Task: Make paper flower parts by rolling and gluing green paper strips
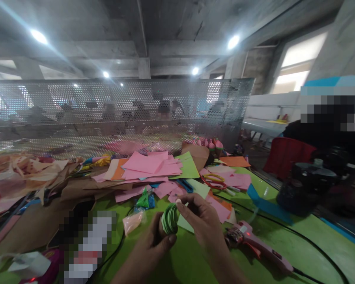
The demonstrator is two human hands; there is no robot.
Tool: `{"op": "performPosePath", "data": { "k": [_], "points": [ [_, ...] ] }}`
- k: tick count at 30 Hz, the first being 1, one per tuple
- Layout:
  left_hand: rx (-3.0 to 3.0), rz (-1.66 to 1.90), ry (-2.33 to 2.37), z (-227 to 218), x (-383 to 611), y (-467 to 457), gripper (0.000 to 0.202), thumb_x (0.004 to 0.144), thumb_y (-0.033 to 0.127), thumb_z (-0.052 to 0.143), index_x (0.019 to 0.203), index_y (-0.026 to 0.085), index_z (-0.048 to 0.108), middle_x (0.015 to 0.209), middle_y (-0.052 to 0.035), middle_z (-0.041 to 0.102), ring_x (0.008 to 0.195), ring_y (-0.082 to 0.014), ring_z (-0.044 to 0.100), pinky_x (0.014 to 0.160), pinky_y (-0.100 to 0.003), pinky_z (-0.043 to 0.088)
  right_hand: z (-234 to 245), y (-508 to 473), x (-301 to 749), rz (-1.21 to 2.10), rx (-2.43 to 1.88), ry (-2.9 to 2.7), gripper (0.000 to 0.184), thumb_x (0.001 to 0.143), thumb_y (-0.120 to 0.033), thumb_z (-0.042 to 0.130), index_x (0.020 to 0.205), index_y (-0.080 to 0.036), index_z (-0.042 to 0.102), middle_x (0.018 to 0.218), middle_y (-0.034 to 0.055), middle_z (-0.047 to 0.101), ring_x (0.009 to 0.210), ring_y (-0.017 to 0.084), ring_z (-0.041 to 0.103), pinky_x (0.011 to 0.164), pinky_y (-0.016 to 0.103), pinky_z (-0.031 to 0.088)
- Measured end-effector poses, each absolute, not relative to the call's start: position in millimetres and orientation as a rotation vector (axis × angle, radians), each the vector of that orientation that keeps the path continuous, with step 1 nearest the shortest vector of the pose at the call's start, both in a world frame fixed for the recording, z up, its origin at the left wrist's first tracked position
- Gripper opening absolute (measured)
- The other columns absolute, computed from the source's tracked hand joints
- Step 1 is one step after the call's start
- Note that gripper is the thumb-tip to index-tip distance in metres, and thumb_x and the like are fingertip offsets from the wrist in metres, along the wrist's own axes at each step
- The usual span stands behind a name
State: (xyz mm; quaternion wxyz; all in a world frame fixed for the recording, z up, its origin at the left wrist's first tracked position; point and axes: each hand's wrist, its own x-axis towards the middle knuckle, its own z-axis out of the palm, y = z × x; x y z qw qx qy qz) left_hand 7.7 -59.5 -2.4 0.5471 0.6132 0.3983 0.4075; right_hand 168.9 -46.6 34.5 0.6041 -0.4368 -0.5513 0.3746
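My left hand [154,242] grips a stack of round green paper pieces [169,218] from below, thumb pressed on its front. My right hand [201,219] comes in from the right and pinches the top edge of the same stack with fingertips. Both hands hover above the green table [298,236] near its front edge. A pink glue gun [254,242] lies just right of my right wrist, its black cord trailing right.
Pink, orange and green paper sheets [149,165] pile up behind the hands, with brown paper [77,185] to the left. Red-handled scissors [214,180] lie at the back right. A small green bag [144,199] and pink bag [132,221] sit left. A perforated metal screen [121,114] backs the table; a person sits at right.
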Motion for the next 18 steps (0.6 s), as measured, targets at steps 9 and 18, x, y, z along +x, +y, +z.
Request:
{"op": "performPosePath", "data": {
  "k": [9, 18],
  "points": [
    [1.265, 1.031, 0.942, -10, 5, -57, 0.076, 0.071, 0.049, 0.076, 0.137, 0.020, 0.051, 0.144, -0.0115, 0.055, 0.138, -0.0357, 0.040, 0.114, -0.047, 0.030, 38, -45, 171, 0.815, -0.957, -1.366, 0.025, 0.078, -0.040, 0.074, 0.093, -0.019, 0.075, 0.091, 0.0057, 0.067, 0.062, 0.012, 0.046, 0.056, 0.025, 0.038],
    [1.167, 1.020, 0.779, -24, -4, -54, 0.072, 0.076, 0.047, 0.076, 0.140, 0.025, 0.052, 0.121, -0.0096, 0.068, 0.130, -0.0342, 0.045, 0.111, -0.046, 0.033, 39, -45, 173, 0.968, -0.977, -1.276, 0.037, 0.074, -0.043, 0.078, 0.103, -0.021, 0.075, 0.071, -0.0003, 0.059, 0.055, 0.010, 0.036, 0.049, 0.023, 0.030]
  ]
}}
